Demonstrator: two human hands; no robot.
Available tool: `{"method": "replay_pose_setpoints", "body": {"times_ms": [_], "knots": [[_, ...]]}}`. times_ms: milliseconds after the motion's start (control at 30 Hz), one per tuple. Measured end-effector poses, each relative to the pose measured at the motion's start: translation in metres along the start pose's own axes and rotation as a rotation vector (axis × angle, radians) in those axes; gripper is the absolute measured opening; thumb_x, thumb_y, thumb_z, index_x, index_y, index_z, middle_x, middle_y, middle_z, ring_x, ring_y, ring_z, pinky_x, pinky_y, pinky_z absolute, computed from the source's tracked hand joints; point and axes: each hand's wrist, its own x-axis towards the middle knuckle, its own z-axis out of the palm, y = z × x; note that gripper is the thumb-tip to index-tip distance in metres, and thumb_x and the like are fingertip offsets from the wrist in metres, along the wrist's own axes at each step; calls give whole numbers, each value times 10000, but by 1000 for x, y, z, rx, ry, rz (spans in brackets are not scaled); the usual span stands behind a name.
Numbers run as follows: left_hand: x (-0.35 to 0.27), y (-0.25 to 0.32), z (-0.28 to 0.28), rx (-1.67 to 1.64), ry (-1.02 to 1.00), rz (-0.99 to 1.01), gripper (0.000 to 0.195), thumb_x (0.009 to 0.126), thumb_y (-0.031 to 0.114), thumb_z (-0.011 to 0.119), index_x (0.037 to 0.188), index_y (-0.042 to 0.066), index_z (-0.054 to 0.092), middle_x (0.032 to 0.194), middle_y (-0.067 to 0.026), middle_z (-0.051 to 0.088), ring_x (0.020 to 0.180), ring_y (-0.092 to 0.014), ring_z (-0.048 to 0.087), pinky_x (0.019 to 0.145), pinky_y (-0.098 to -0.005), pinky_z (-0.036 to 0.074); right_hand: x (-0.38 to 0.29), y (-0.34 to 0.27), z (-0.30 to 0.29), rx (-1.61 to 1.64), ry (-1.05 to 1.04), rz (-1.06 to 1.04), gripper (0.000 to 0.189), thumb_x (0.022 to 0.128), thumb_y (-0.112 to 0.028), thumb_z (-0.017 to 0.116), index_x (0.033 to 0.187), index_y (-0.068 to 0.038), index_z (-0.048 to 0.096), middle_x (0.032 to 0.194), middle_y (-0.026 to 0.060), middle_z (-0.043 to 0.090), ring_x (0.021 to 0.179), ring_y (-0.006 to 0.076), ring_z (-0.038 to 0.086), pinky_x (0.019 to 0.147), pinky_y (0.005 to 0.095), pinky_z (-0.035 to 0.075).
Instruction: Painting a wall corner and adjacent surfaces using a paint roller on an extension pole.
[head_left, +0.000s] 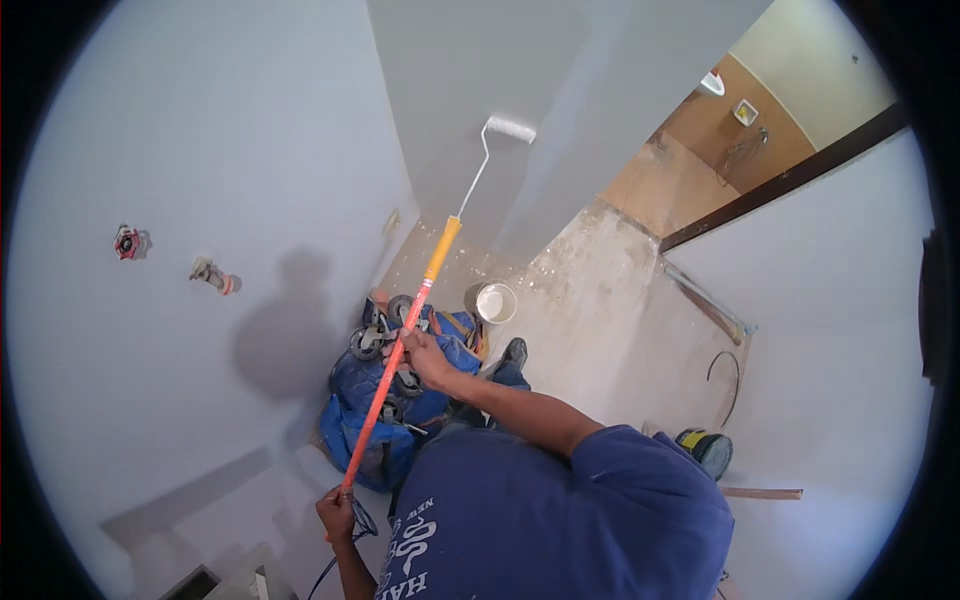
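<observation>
A paint roller (511, 130) with a white cover and bent wire frame rests on or close to the grey wall (450, 67); contact is hard to tell. Its yellow handle joins an orange-red extension pole (375, 405) that slants down to the left. My left hand (337, 513) grips the pole's lower end. Further up, my right hand (421, 355) supports the pole around its middle, with the thumb against it and the fingers partly hidden. A bucket of white paint (496, 303) stands on the floor beneath the wall.
Blue bags (367, 439) with caster wheels (366, 342) lie beside my legs, against the left wall. A red valve handle (127, 242) and a pipe fitting (212, 275) jut from that wall. To the right are a dark door frame (780, 180), a lidded bucket (709, 452) and a wooden strip (765, 493).
</observation>
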Motion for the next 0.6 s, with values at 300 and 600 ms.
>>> {"method": "replay_pose_setpoints", "body": {"times_ms": [300, 600], "knots": [[38, 64, 35, 453, -91, 8, 340, 895, 328, 655, 961, 5, 737, 727, -231, 655, 679, -404, 647, 636, -480, 476, 63, 50, -113, -43, 148, 305, 410, 1022, -446, 507, 1215, -84, 494, 1085, 97, 645, 883, 263, 677, 788, 401, 567], [121, 71, 137, 767, -188, 41, 466, 937, 472, 577, 974, 40, 748, 852, -224, 699, 827, -438, 675, 727, -520, 514, -43, 44, -275, -279, 229, 302, 486, 969, -342, 632, 1332, -39, 521, 1107, 78, 613, 906, 227, 646, 746, 367, 549]]}}
